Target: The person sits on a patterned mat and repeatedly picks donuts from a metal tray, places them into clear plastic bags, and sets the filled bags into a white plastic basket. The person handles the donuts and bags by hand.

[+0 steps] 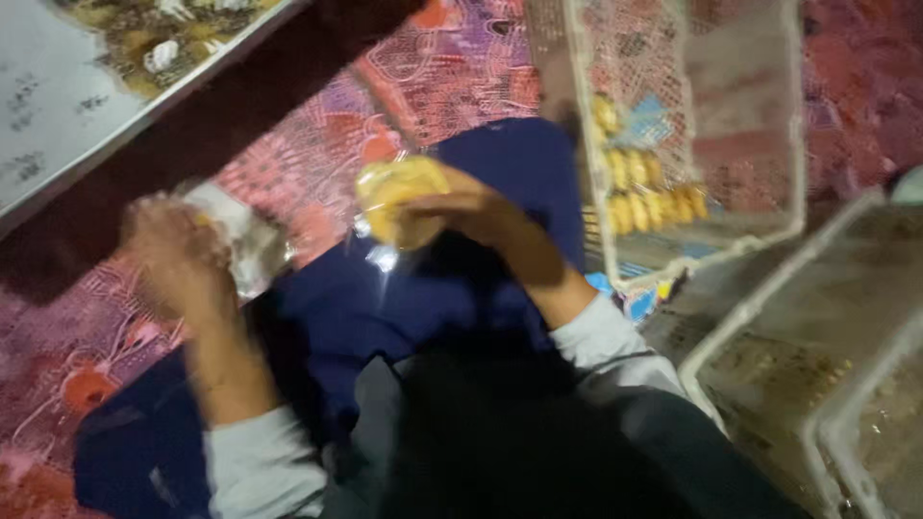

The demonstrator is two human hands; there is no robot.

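The view is blurred and tilted. In the middle of the frame, slightly above centre, the right hand [461,213] is closed around a yellow packet [396,197] wrapped in clear shiny film; the fingers curl over its right side and the packet sticks out toward the left. At the left of the frame the left hand [178,252] grips a crumpled clear wrapper [245,240], which shows whitish and glossy just to the right of the knuckles; what is inside it cannot be made out. The two hands are well apart, both with grey sleeves [606,338] pushed up the forearms.

Beneath both hands lies dark blue cloth [500,163], covering the person's lap and running from centre to the lower left. Under that, a red and pink patterned floor covering [452,67] fills the upper middle and left edge.

In the upper right stands a white mesh basket [793,125], holding a row of small yellow pieces [639,197] near its lower left corner. Below it, in the lower right, sit two pale plastic crates [769,327]. In the upper left corner a pale board with a dark edge [58,106] slants across the frame.
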